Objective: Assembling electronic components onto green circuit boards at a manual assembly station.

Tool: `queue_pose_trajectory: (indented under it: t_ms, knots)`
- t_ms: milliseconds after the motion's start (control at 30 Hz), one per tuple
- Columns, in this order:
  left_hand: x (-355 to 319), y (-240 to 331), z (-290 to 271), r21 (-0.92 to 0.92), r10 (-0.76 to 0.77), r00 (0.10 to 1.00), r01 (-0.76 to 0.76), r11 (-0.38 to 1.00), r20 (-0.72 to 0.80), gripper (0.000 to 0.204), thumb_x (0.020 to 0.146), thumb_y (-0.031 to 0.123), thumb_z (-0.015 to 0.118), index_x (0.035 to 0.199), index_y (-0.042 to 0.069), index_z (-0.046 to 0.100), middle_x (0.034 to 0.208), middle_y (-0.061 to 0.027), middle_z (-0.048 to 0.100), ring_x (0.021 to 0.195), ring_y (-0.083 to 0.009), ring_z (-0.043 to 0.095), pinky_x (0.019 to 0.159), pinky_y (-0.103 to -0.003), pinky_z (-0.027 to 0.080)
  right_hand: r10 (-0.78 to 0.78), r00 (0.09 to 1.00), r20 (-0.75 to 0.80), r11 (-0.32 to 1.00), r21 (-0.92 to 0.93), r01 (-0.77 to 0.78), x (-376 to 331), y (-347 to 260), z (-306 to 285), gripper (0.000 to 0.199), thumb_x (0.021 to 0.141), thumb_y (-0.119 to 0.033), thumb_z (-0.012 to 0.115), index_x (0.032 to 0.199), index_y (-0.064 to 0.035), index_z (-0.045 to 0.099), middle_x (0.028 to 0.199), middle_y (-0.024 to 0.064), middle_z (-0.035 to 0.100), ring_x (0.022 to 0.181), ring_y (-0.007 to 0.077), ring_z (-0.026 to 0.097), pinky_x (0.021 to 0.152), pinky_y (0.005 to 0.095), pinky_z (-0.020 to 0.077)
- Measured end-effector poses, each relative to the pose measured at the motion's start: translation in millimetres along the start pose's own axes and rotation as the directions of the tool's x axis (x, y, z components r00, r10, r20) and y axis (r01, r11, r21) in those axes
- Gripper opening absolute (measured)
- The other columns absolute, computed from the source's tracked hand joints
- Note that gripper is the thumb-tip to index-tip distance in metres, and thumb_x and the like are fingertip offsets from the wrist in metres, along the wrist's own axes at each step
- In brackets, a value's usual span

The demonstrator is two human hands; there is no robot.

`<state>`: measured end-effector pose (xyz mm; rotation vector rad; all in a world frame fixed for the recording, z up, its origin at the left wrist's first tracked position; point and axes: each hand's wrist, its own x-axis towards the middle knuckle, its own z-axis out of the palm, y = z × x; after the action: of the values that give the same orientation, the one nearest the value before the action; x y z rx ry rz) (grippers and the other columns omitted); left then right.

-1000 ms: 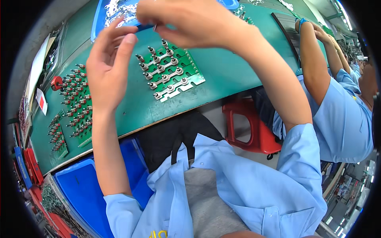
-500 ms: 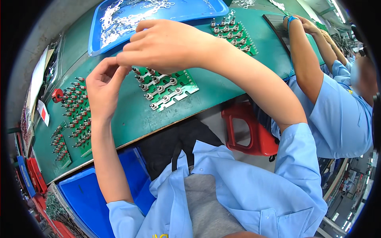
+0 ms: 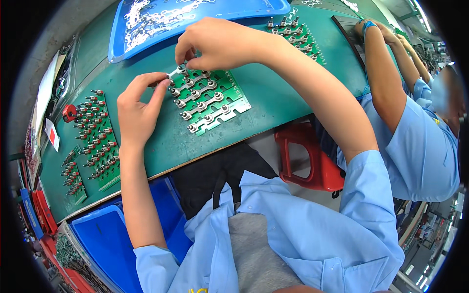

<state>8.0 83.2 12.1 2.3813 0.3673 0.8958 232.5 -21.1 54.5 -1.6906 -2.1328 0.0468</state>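
A green circuit board (image 3: 232,91) lies on the table in front of me, bearing rows of upright metal posts joined by silvery linking strips. At its far left corner, a small flat metal strip (image 3: 175,73) spans between my fingertips over the posts. My left hand (image 3: 138,106) is closed, thumb and forefinger pinching the strip's left end. Reaching over the board from the right, my right hand (image 3: 220,45) pinches at the strip's other end; its curled fingers partly hide the contact there.
A blue tray (image 3: 113,41) of loose metal strips stands beyond the board. More boards with posts lie at left (image 3: 111,168) and far right (image 3: 315,49). A red stool (image 3: 320,171) and a co-worker's arm (image 3: 383,80) are at right; a blue bin (image 3: 105,234) sits below the table edge.
Both hands have moved apart and rightward, from together left of the board to its far left corner. The strip between them now shows over the posts.
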Motion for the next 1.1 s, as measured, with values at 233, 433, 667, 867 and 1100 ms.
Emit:
queue_pose_trajectory:
  t_ms: [233,433,667,867,1100]
  knots:
    - [6,-10,-2,-0.055,-0.027,0.991,0.034,0.998,0.127,0.015,0.093,0.002,0.07,0.106,-0.001,0.074,0.102,-0.0087,0.073,0.087,-0.0197,0.066,0.083,-0.03,0.053,0.168,0.967,0.189,0.986,-0.034,-0.164,14,-13,-7,0.019,0.077,-0.006,0.073,0.093,-0.0063,0.08,0.086,0.0067,0.077,0.072,0.0264,0.07,0.068,0.0386,0.0569]
    - [10,-12,-5,-0.055,-0.123,0.956,0.143,0.988,0.266,0.012,0.093,0.003,0.068,0.105,-0.001,0.071,0.103,-0.0096,0.069,0.09,-0.0207,0.063,0.084,-0.033,0.052,0.181,0.938,0.295,0.98,-0.133,-0.147,24,-19,-8,0.021,0.073,-0.004,0.071,0.091,-0.0098,0.08,0.084,0.0064,0.077,0.07,0.027,0.07,0.066,0.038,0.0561]
    - [13,-13,-4,0.075,-0.084,0.952,0.064,0.995,0.296,0.016,0.091,0.002,0.068,0.107,0.001,0.07,0.1,-0.0092,0.066,0.09,-0.0217,0.061,0.083,-0.033,0.051,0.178,0.937,0.3,0.982,-0.113,-0.15,25,-15,-6,0.021,0.072,-0.005,0.07,0.091,-0.0105,0.079,0.084,0.0063,0.077,0.069,0.0271,0.069,0.066,0.0375,0.0559]
    - [12,-16,-5,0.093,-0.063,0.955,0.038,0.995,0.291,0.019,0.089,0.002,0.069,0.108,0.002,0.069,0.098,-0.0087,0.064,0.09,-0.0229,0.06,0.083,-0.034,0.05,0.177,0.921,0.348,0.982,-0.003,-0.188,24,-19,-9,0.024,0.074,-0.006,0.07,0.094,-0.0106,0.08,0.084,0.0071,0.077,0.069,0.0272,0.069,0.067,0.0379,0.0564]
    - [23,-6,-1,0.08,0.139,0.94,-0.172,0.982,0.311,0.027,0.085,-0.001,0.068,0.112,0.002,0.068,0.111,-0.0101,0.065,0.103,-0.027,0.06,0.094,-0.035,0.048,0.086,0.904,0.419,0.996,-0.038,-0.077,27,-10,-8,0.021,0.079,-0.009,0.07,0.097,-0.0102,0.081,0.084,0.0102,0.077,0.07,0.0284,0.07,0.069,0.0397,0.0578]
